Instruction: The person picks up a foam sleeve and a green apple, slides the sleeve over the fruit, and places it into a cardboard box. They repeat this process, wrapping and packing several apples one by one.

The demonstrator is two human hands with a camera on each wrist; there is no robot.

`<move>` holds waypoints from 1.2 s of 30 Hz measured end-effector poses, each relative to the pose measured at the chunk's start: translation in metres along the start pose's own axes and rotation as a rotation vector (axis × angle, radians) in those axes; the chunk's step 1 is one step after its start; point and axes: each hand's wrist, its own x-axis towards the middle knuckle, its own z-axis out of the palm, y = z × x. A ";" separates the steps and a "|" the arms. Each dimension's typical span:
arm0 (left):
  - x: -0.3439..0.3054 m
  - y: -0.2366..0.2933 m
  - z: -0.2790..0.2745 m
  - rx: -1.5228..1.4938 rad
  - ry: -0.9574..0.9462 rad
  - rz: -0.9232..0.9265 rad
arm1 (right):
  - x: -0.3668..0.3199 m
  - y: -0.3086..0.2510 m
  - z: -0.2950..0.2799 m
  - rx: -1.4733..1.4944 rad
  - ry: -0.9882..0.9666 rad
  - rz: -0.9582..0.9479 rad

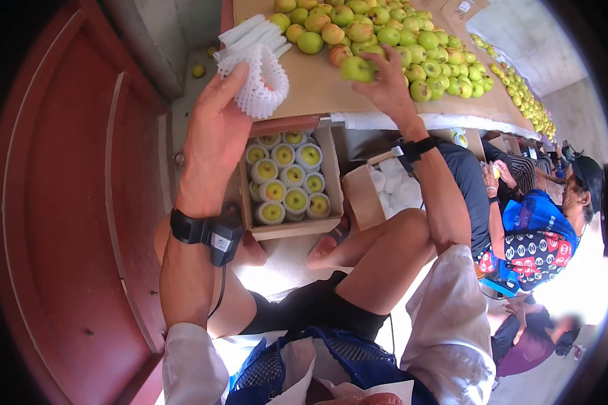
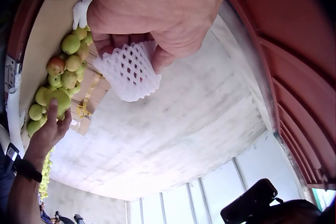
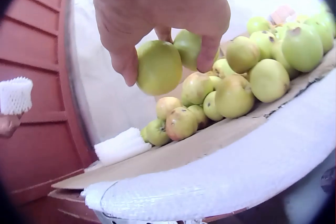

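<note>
My left hand [image 1: 213,131] holds a white foam net sleeve [image 1: 262,88], pinched at the thumb. In the left wrist view the sleeve [image 2: 130,73] is spread into a cup shape, its rim open. Over the front of the apple pile [image 1: 446,61], my right hand [image 1: 392,91] grips a green apple [image 1: 357,69] between thumb and fingers. Seen from the right wrist, that apple [image 3: 159,67] hangs above the cardboard, with another green apple [image 3: 189,48] showing behind it among the fingers. A stack of flat foam sleeves [image 1: 246,34] lies on the table beyond my left hand.
Below the table edge stands a cardboard box [image 1: 290,231] with several sleeved apples [image 1: 292,175] in rows. Right of it, another box [image 1: 365,196] contains white foam pieces [image 1: 398,189]. A red door [image 1: 67,202] rises at left. Another person [image 1: 534,229] sits at right.
</note>
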 end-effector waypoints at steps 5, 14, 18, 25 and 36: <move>-0.002 0.002 -0.001 -0.028 0.023 -0.009 | -0.009 -0.029 0.040 -0.016 -0.159 -0.001; -0.001 0.003 -0.003 -0.052 0.026 -0.017 | -0.016 -0.039 0.056 -0.002 -0.150 0.048; -0.001 0.005 -0.004 -0.053 0.027 -0.003 | -0.019 -0.045 0.059 0.075 -0.154 0.063; 0.001 0.008 -0.006 -0.060 0.016 0.002 | -0.020 -0.036 0.050 0.242 -0.228 0.111; 0.002 0.007 -0.010 -0.080 0.041 -0.005 | -0.030 0.005 0.055 0.540 -0.199 0.310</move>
